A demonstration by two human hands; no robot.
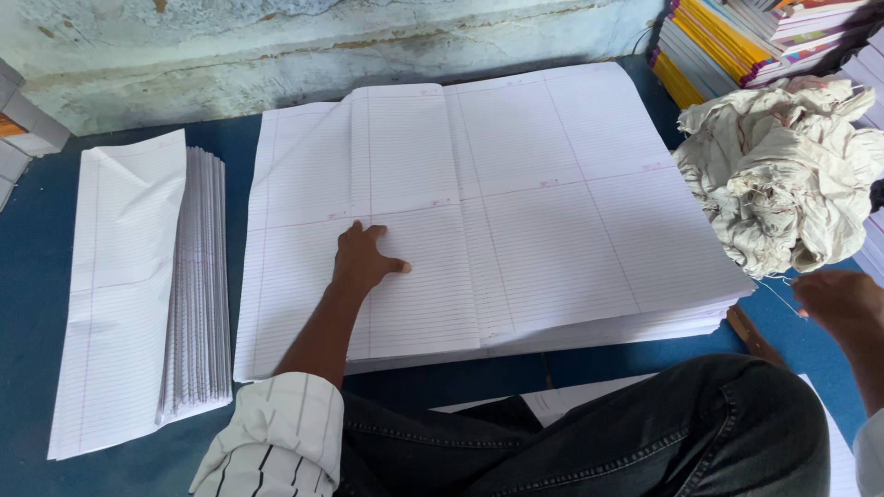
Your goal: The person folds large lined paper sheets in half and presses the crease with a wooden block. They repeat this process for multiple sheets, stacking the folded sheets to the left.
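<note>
A large stack of ruled white paper sheets [552, 212] lies flat on the blue surface in front of me. My left hand [362, 258] rests palm down on its top sheet, fingers spread, near the left part where a folded flap lies. My right hand [843, 304] is at the right edge of view, fingers pinched on a thin needle with white thread [781, 294], just off the stack's right corner. To the left sits a pile of folded ruled sheets [147, 294], fanned at its right edge.
A crumpled white cloth [783, 175] sits at the right beside the stack. Stacks of coloured notebooks [737, 37] stand at the back right. My dark trouser knee [663, 433] fills the bottom. A brown wooden piece [750, 333] lies under the stack's right corner. A worn wall runs behind.
</note>
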